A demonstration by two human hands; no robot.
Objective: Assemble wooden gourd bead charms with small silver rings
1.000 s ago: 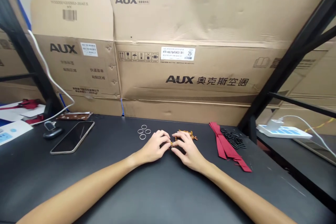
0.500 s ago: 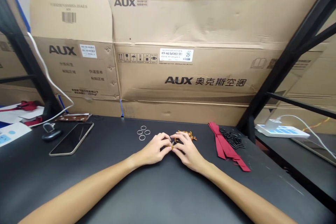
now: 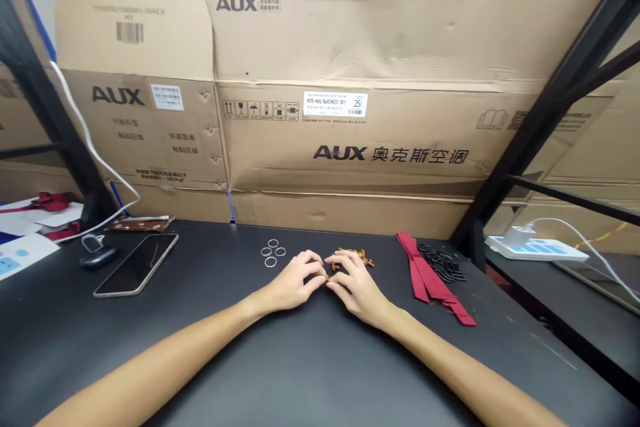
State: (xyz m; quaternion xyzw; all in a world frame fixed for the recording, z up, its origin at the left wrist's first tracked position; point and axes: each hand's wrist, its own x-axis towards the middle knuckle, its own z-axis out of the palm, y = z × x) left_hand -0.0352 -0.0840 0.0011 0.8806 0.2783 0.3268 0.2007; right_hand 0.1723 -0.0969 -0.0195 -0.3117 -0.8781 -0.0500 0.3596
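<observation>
On the black table [image 3: 300,360] my left hand [image 3: 293,283] and my right hand [image 3: 357,287] meet fingertip to fingertip. Both pinch a small gold-brown piece [image 3: 327,276] between them, too small to name. Just behind my right hand lies a little heap of gold-brown ornaments [image 3: 356,255]. Several thin metal rings [image 3: 273,252] lie close together, left of and behind my left hand.
Red ribbon strips [image 3: 430,278] and a pile of black rings [image 3: 443,263] lie to the right. A phone [image 3: 136,264], a dark key fob [image 3: 97,253] and a brown packet [image 3: 140,222] sit at the left. Cardboard boxes [image 3: 350,93] wall the back. A power strip [image 3: 535,248] rests beyond the black rack post.
Both hands stay together on the small piece; only the fingers shift slightly. The view has tilted up a little.
</observation>
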